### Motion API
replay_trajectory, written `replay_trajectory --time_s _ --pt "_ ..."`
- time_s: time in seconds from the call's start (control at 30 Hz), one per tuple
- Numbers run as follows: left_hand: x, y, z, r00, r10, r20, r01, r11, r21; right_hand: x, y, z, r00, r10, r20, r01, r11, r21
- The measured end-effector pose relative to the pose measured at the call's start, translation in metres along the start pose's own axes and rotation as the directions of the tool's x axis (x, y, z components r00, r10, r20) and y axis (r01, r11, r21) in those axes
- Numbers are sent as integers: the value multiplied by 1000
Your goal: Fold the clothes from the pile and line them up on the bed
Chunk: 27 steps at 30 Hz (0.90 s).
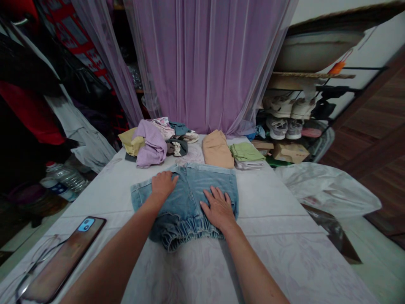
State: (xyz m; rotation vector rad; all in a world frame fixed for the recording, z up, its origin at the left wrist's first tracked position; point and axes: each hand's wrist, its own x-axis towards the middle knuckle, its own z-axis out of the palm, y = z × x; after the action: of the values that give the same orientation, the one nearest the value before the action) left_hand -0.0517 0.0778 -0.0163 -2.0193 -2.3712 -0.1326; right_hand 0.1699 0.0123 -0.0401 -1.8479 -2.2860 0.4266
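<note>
A pair of blue denim shorts [186, 198] lies spread on the cloth-covered table, its gathered elastic waistband toward me and its leg hems away from me. My left hand [163, 185] rests on the left leg of the shorts near the hem, palm down with the fingers extended. On the right leg, my right hand [218, 207] lies flat with its fingers spread. Neither hand grips the fabric. Just beyond the hems are folded tan clothing [217, 150] and a small stack with a folded green garment [246, 151] on top.
A loose heap of clothes, with a lilac garment [152, 143] in front, sits at the table's far left. A phone [66, 261] and glasses [39, 261] lie at the near left. Purple curtains [205, 63] hang behind; a shoe rack [284, 114] stands at the right.
</note>
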Motion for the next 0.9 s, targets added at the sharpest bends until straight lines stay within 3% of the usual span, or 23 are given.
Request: replay_trajectory --time_s 0.2,0.37,0.5,0.73,0.9 --pt "36 -4 -14 998 -8 -54 5 998 -68 0 0 2 1000 4 -17 -4 1000 7" --pt "59 6 -5 989 34 143 -21 996 -92 1 2 3 1000 3 -25 -3 1000 8" --pt "68 11 4 981 -18 192 57 978 -203 2 3 5 1000 -2 -21 2 1000 18" --pt "67 -4 16 989 9 148 59 891 -451 3 4 7 1000 1 -22 -1 1000 24" --pt "65 -2 25 997 -33 70 60 904 -423 3 4 6 1000 1 -22 0 1000 21"
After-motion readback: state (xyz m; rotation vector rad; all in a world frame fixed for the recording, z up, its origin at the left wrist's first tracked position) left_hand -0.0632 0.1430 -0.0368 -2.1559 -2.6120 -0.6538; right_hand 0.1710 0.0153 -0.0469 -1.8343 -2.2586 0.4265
